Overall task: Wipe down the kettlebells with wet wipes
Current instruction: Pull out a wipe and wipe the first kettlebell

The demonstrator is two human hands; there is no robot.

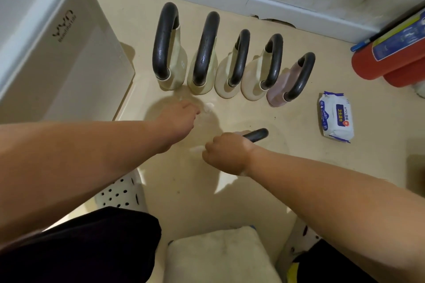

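Several kettlebells with black handles stand in a row on the beige floor by the wall, from a tall pale green one (169, 53) on the left to a small pink one (292, 82) on the right. In front of the row my right hand (226, 154) is closed around the black handle (256, 134) of another kettlebell, whose pale body is mostly hidden under my hands. My left hand (181, 118) holds a crumpled white wet wipe (209, 107) down low beside that kettlebell.
A pack of wet wipes (336, 117) lies on the floor to the right. Red fire extinguishers (388, 60) lie at the far right by the wall. A white cabinet (69, 57) stands at the left. A white perforated slipper (122, 190) and a pale cushion (218, 255) are near my legs.
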